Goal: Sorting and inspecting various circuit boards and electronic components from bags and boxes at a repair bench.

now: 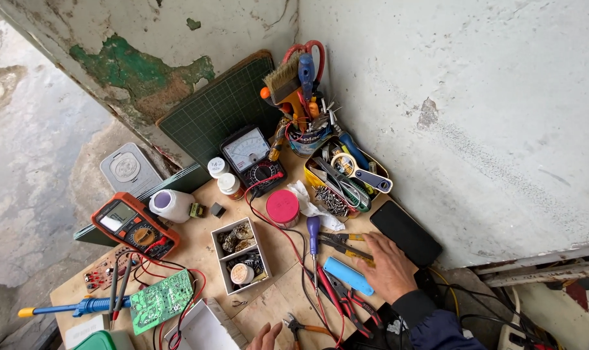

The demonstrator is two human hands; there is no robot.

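My right hand (pixel 390 266) lies flat on the wooden bench, fingers spread over yellow-handled pliers (pixel 343 243), touching them and a light blue bar-shaped tool (pixel 348 275). A dark sleeve covers the wrist. Only the fingertips of my left hand (pixel 266 336) show at the bottom edge, beside orange-handled pliers (pixel 302 327); they hold nothing that I can see. A purple-handled screwdriver (pixel 313 234) and red-handled cutters (pixel 346 304) lie between the two hands. A black phone (pixel 404 232) rests just past my right hand.
An orange multimeter (pixel 132 224), an analog meter (pixel 250 157), a green circuit board (pixel 160 301), a white parts box (pixel 237 255), a pink-lidded jar (pixel 283 207), a yellow tool tray (pixel 346 175), a tool can (pixel 305 139) and a green cutting mat (pixel 218 110) crowd the bench. Walls close the corner.
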